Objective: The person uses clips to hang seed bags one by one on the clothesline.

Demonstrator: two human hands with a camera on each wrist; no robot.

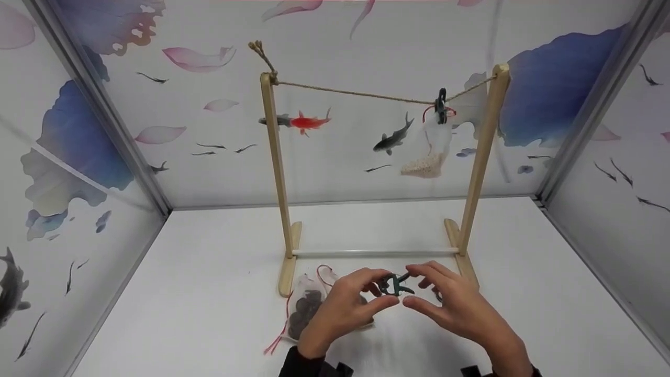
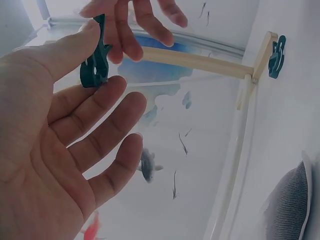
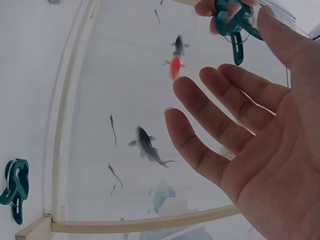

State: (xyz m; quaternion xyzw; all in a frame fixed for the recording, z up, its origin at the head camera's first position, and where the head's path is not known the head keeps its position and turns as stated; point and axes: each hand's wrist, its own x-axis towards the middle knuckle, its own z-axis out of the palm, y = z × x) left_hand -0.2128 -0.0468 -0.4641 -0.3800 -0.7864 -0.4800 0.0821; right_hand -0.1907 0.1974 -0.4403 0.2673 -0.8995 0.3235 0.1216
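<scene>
A dark green spring clip (image 1: 396,285) is held up in front of me. My left hand (image 1: 350,298) pinches it between thumb and fingertips; the left wrist view shows the clip (image 2: 95,65) upright there. From the other side, my right hand (image 1: 455,298) has its index fingertip at one handle and its thumb near the other, fingers loosely extended. The right wrist view shows the clip (image 3: 237,25) beyond those spread fingers. Beside my left hand lies a mesh drawstring bag (image 1: 306,309) of dark round pieces with red cords. Another bag is partly hidden behind that hand.
A wooden frame (image 1: 275,167) stands behind my hands, with a rope (image 1: 356,94) strung between its posts. A second green clip (image 1: 441,104) on the rope holds a sheer bag (image 1: 424,165) of beige grains. Another clip (image 2: 276,56) lies on the table by the frame's right foot.
</scene>
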